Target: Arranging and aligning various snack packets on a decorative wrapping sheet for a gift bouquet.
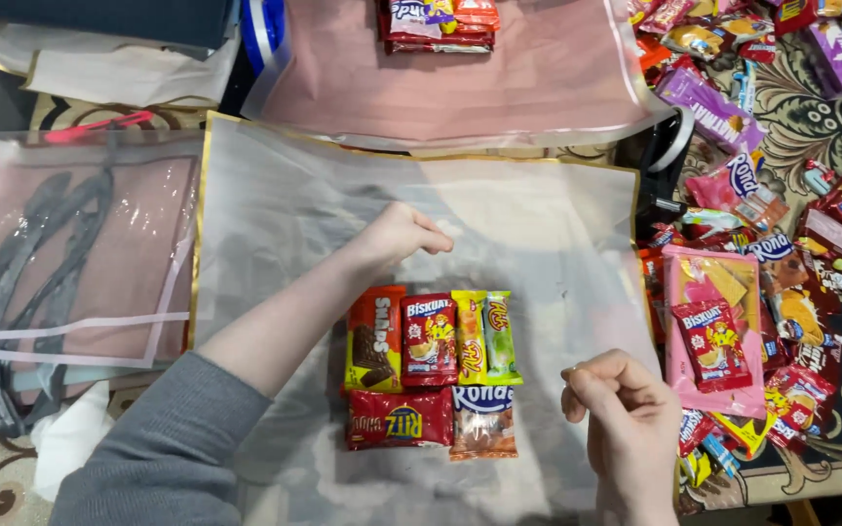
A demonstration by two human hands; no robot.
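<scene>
Six snack packets [433, 370] lie in a tight block on a clear plastic sheet [538, 224] with a gold edge, spread over the surface. Four stand side by side in the upper row: an orange one, a red one, a yellow one and a green one. Beneath them sit a red packet and a see-through orange one. The left hand [399, 237] hovers just above the upper row, fingers curled loosely inward, and I cannot tell whether they pinch the sheet. The right hand [626, 419] hangs to the right of the block, fingers bent with thumb and forefinger pressed together, holding nothing I can make out. A pink bag [713, 331] with more snacks lies just right of the sheet, beside a heap of loose sweets [811, 117]. Another pink sheet [538, 78] lies beyond.
</scene>
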